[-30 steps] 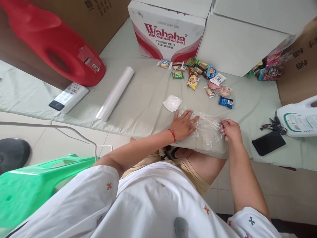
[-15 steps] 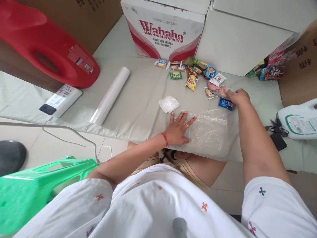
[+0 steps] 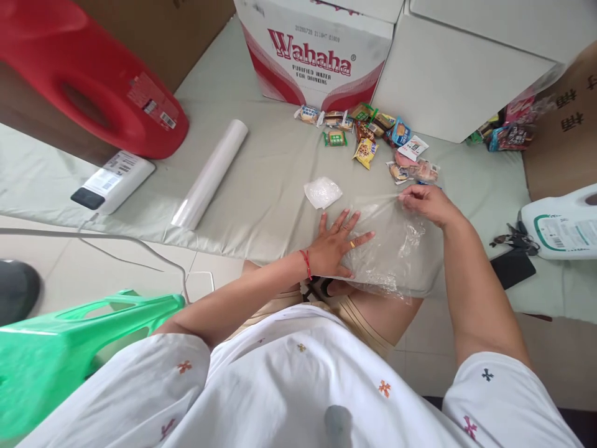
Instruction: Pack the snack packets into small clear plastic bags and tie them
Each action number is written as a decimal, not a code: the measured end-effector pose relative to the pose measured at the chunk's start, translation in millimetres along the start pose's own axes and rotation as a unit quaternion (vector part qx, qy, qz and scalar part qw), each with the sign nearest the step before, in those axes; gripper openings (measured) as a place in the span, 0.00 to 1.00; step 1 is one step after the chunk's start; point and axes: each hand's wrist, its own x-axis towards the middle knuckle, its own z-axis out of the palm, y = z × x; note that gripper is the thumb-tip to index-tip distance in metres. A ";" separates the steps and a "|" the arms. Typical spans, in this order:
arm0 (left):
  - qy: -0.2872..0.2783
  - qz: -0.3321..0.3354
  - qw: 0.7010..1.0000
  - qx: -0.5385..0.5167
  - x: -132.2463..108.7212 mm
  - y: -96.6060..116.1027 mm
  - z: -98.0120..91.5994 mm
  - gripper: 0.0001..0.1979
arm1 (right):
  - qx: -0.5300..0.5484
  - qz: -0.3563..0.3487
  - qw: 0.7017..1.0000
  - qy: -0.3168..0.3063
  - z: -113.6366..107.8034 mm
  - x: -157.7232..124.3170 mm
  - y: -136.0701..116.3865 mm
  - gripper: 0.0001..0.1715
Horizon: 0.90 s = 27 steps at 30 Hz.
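A sheet of clear plastic film [image 3: 396, 249] lay crinkled at the near edge of the pale green cloth [image 3: 270, 168]. The right hand [image 3: 426, 202] had thumb and fingers pinched together on the film's far edge, while the left hand [image 3: 333, 246], fingers spread apart, pressed flat at its left side. Just beyond the left fingertips was a crumpled translucent packet [image 3: 323, 193]. Farther off, wrapped snacks [image 3: 365, 152] were scattered before the Wahaha water carton [image 3: 317, 59]. A white film roll [image 3: 209, 174] lay well to the left; a black phone [image 3: 513, 269] lay right, beside some keys [image 3: 513, 239].
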 end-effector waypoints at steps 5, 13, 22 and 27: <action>0.023 0.018 0.999 0.020 -13.4 -5.1 6.9 0.47 | -0.171 0.138 0.973 0.074 -19.6 21.4 -1.4 0.11; 0.020 -0.003 1.000 0.013 -13.2 -5.6 8.5 0.48 | -0.324 -0.096 0.922 0.189 0.8 1.6 -61.5 0.22; 0.049 0.027 0.998 0.026 -16.1 -4.9 11.2 0.47 | -0.300 -0.092 0.949 -0.040 71.8 67.6 -94.9 0.08; 0.036 0.119 0.991 0.050 -29.4 -0.9 8.2 0.35 | -0.234 -0.139 0.962 0.037 70.4 76.7 -92.0 0.13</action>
